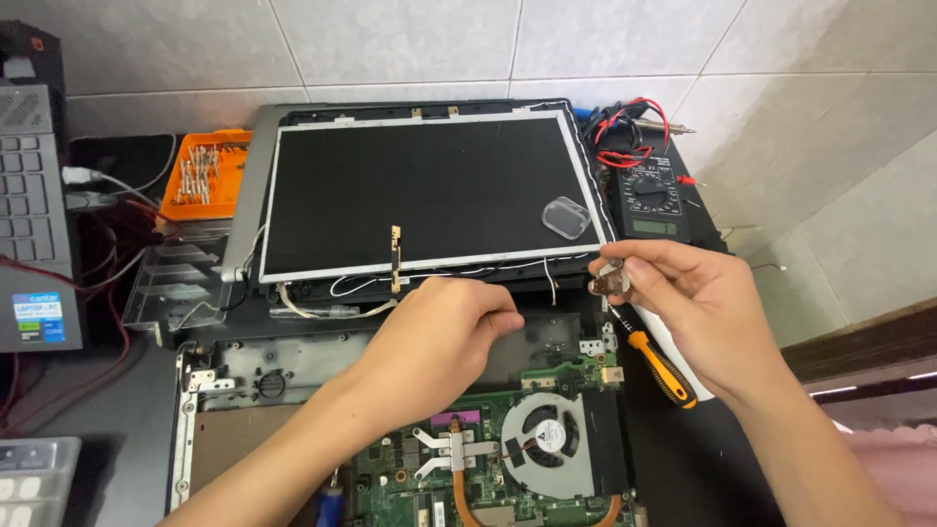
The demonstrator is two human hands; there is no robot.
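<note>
An opened laptop lies in front of me, its green motherboard (pixel 410 459) and round cooling fan (pixel 547 441) exposed. The bare black screen panel (pixel 429 190) lies flat behind it. My left hand (pixel 444 327) rests knuckles-up on the chassis near the hinge area, fingers curled; what is under it is hidden. My right hand (pixel 698 298) pinches a small metal hinge bracket (pixel 609 280) between thumb and fingers, and holds an orange-handled screwdriver (pixel 659 366) against the palm.
A clear plastic lid (pixel 567 217) sits on the screen's right part. A black multimeter (pixel 652 200) with red leads lies at the right. At the back left is an orange tray of screws (pixel 203 174), with another laptop (pixel 34 220) at the far left.
</note>
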